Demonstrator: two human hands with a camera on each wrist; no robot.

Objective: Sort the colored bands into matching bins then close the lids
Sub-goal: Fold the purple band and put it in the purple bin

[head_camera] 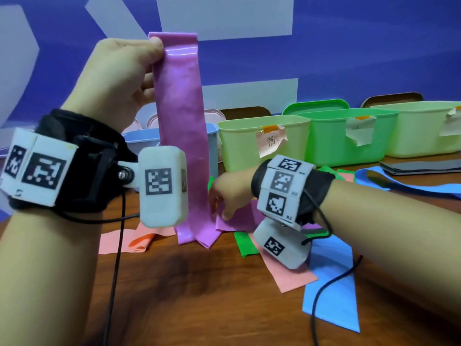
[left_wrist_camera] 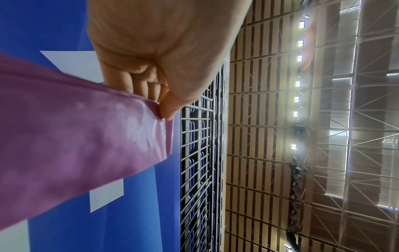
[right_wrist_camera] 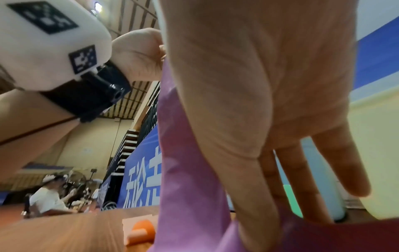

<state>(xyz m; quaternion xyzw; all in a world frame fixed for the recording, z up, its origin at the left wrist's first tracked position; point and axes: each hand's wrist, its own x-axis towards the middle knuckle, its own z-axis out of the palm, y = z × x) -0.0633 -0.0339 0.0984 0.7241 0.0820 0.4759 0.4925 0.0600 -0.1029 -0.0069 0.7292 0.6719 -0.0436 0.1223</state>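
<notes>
While the left hand (head_camera: 117, 81) pinches the purple band (head_camera: 182, 136) upright, the right hand (head_camera: 228, 196), fingers straight, touches its lower end on the bench (head_camera: 199, 295). Most bands lie unsorted; the far bins (head_camera: 349, 136) stand open.

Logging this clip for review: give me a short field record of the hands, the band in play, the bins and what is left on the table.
left hand: raised, pinches top corner of purple band
purple band: hangs upright, lower end on wooden table
right hand: fingers straight, down at the band's lower end
bins: open, in a row at the back
loose bands: pink band, blue band, green band on table
</notes>
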